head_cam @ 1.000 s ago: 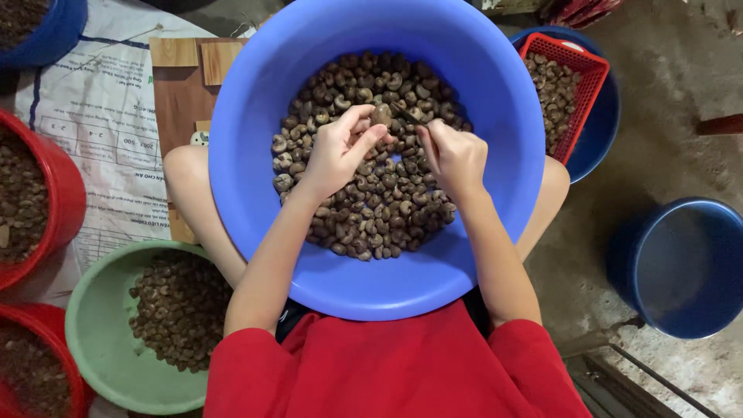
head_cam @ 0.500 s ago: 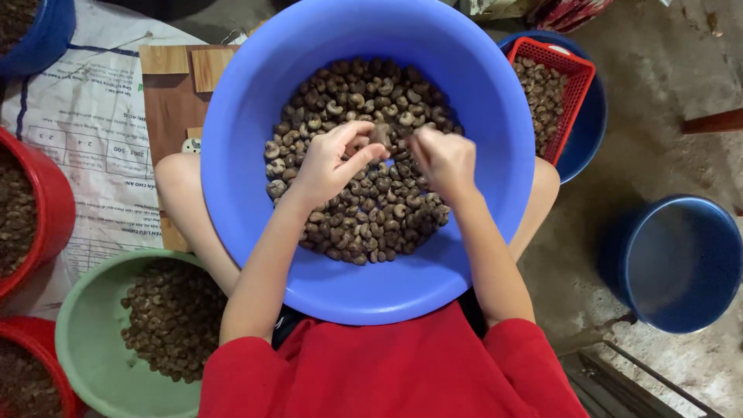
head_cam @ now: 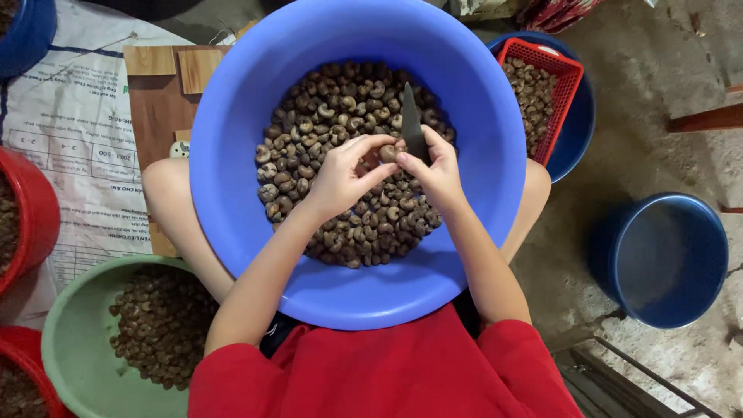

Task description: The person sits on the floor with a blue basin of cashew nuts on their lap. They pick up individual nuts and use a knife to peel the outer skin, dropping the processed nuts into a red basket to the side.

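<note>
Big blue basin (head_cam: 232, 193) sits on the person's lap, centre of view, its bottom covered with a pile of brown nuts (head_cam: 325, 124). Green basin (head_cam: 70, 340) lower left, also holding nuts. Empty blue bucket (head_cam: 665, 259) on the floor at right, well apart. Red basins (head_cam: 35, 213) at left edge. Red mesh basket (head_cam: 561, 93) with nuts, sitting in another blue tub upper right, just beside the big basin. Wooden board (head_cam: 159, 104) on printed sacking behind the basin's left rim. Both hands over the pile, touching each other. Left hand (head_cam: 340, 178): fingers curled, thumb and forefinger pinching a single nut (head_cam: 388, 153). Right hand (head_cam: 437, 170): closed around a small dark knife (head_cam: 411, 128), blade pointing up and away, its base right against that nut.
</note>
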